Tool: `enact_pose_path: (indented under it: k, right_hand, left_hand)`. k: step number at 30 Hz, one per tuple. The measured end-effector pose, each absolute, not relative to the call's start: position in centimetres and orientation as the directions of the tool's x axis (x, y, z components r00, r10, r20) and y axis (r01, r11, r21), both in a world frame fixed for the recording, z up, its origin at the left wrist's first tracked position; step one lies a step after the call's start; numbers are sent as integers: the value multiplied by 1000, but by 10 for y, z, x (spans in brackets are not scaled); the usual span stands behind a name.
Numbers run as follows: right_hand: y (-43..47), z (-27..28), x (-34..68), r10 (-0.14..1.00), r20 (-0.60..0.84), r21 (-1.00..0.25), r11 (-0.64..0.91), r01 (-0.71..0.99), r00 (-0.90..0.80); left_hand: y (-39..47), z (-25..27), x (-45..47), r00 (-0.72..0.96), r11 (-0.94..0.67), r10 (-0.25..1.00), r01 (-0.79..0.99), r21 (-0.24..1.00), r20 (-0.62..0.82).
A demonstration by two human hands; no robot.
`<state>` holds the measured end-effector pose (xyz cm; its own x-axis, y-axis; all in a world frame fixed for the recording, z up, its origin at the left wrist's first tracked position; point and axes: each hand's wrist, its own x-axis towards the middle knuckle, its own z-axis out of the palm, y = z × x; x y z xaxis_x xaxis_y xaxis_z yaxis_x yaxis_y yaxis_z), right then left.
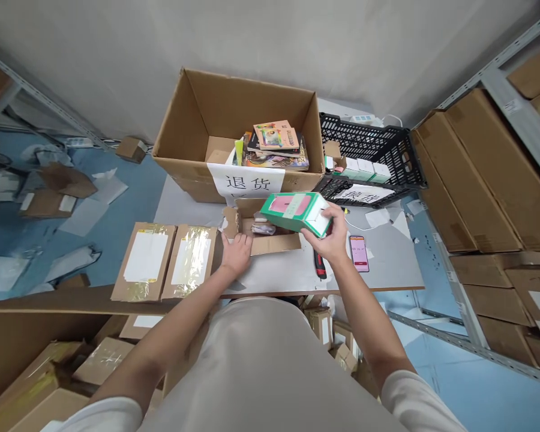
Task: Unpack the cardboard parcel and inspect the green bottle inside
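Right hand [330, 239] grips a green box [297, 212] above the open parcel [263, 231]; left hand [236, 252] lies open on the parcel's edge.

The box hides part of the parcel's inside — its contents are hard to make out. A red tool [319, 266] is half covered by the right wrist; a phone [359, 253] lies beside it. Behind stand a big carton [234, 129] and a black crate [371, 157].

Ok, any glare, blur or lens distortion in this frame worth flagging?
Head view: strong wide-angle bending of the shelf rails at the edges; glare on the taped parcels; the green box in the right hand is sharp; lighting even, shadows soft.
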<state>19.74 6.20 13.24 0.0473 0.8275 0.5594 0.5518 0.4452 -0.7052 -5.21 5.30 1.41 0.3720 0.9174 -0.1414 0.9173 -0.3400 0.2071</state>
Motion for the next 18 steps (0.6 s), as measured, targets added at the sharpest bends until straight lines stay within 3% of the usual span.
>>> enact_pose_path:
  k: [4, 7, 9, 11, 15, 18]
  right_hand:
    - [43, 104, 207, 781, 432, -881, 257, 397, 452]
    - [28, 87, 201, 768, 189, -981, 171, 89, 612]
    - [16, 82, 191, 794, 2, -973, 142, -183, 608]
    - [1, 80, 176, 823, -147, -909, 107, -404, 549]
    - [-31, 70, 147, 869, -286, -831, -16, -556, 403]
    - [-47, 55, 134, 939, -267, -850, -122, -513, 218]
  left_hand:
    - [49, 47, -60, 329, -276, 942, 870, 409, -62]
    - [22, 69, -51, 187, -159, 982, 723, 672, 31]
    - [3, 77, -38, 144, -60, 989, 449, 892, -6]
    - [-7, 81, -23, 182, 65, 979, 137, 988, -90]
    - [-5, 84, -3, 171, 167, 977, -256, 952, -126]
    - [-1, 85, -3, -21, 131, 989, -311, 941, -145]
